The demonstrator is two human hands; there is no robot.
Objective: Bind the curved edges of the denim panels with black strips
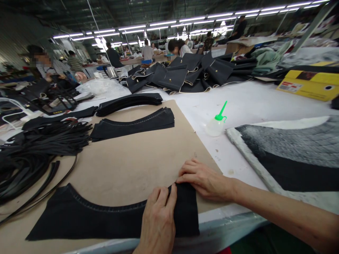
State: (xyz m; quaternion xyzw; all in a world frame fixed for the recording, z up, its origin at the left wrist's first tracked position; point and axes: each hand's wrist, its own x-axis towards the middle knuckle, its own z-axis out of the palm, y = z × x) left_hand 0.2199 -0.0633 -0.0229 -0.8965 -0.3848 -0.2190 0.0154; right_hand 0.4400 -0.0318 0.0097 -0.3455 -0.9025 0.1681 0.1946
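A black curved panel (113, 220), apparently fabric or leather, lies flat along the front of the brown sheet (137, 158). Small pale notches or stitches follow its inner curved edge. My left hand (160, 215) rests on the panel's right half, its fingers bent and their tips gripping the upper edge. Right beside it, my right hand (202, 180) pinches that same edge near the upper right corner, with the fingers pressed together. Both sets of fingertips almost meet there, hiding this stretch of edge. Farther back lies a stack of similar panels (132, 124).
Black strips (39, 148) are heaped at the left. A clear bottle with a green nozzle (215, 126) stands right of the sheet. A dusty grey board (293, 141) lies at the right, near a yellow box (308, 84). Black pieces (172, 76) are piled behind; people work beyond.
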